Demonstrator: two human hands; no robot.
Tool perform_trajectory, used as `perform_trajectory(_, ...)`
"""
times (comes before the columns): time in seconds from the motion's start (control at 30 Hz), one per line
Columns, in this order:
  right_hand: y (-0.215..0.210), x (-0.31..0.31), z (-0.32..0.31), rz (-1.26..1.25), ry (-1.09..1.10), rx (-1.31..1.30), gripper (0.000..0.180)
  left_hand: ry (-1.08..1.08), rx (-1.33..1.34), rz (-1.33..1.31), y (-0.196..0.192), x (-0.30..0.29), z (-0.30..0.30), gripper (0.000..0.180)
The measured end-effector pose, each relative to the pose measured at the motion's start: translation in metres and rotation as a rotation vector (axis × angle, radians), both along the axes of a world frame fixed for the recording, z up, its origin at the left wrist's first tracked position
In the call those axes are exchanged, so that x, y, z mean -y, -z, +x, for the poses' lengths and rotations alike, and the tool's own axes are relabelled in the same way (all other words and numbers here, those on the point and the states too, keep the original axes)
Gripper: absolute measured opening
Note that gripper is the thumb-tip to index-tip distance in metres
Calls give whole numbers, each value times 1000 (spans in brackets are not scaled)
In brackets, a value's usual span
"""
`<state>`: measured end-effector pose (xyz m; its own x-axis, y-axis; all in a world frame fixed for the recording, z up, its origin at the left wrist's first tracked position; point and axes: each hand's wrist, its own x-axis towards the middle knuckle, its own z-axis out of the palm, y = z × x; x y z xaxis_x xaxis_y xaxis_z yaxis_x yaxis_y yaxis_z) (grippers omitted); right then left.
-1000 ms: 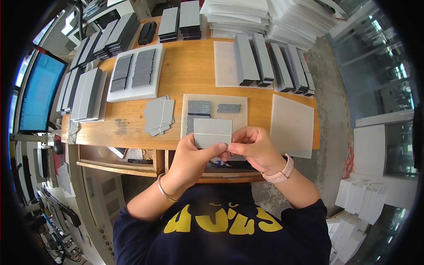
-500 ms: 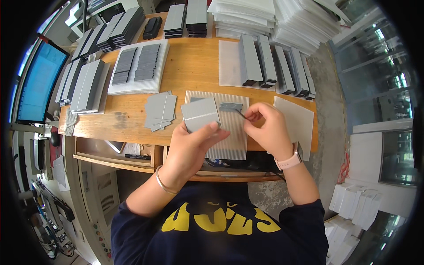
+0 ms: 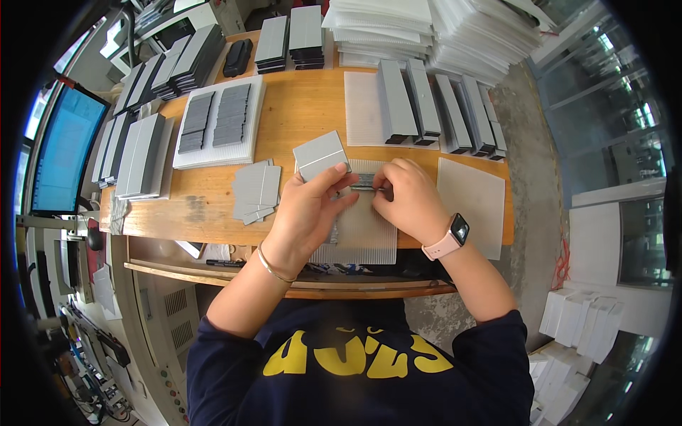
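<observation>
Left hand (image 3: pixel 309 213) pinches a grey square plate (image 3: pixel 321 155) by its lower edge, holding it tilted above the wooden table (image 3: pixel 298 113). A loose fan of grey plates (image 3: pixel 254 192) lies just left of that hand. Right hand (image 3: pixel 408 199) has its fingers curled together on a small dark stack (image 3: pixel 364 183), which rests on the ribbed white tray (image 3: pixel 359 238) between both hands.
</observation>
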<state>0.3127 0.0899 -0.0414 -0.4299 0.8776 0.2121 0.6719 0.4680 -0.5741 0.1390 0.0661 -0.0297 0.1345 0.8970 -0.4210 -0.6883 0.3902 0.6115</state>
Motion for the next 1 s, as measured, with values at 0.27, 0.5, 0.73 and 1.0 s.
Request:
perform_trajectory(0.27,-1,-3,-1,-5,30,-3,10,-6,10,2,-2,-3,0,14)
perform_trajectory(0.5,-13,-1,0,-139,27,-92,10,25,37,101,1,4,0,15)
perform_trajectory(0.73,-43,8,-5,-743,-6,-777,14,136,-68,147,-15,17,0,22)
perform_trajectory(1.0,-36,14,-4,-806,-8,-822,14,156,-217,150,-16,26,-1,25)
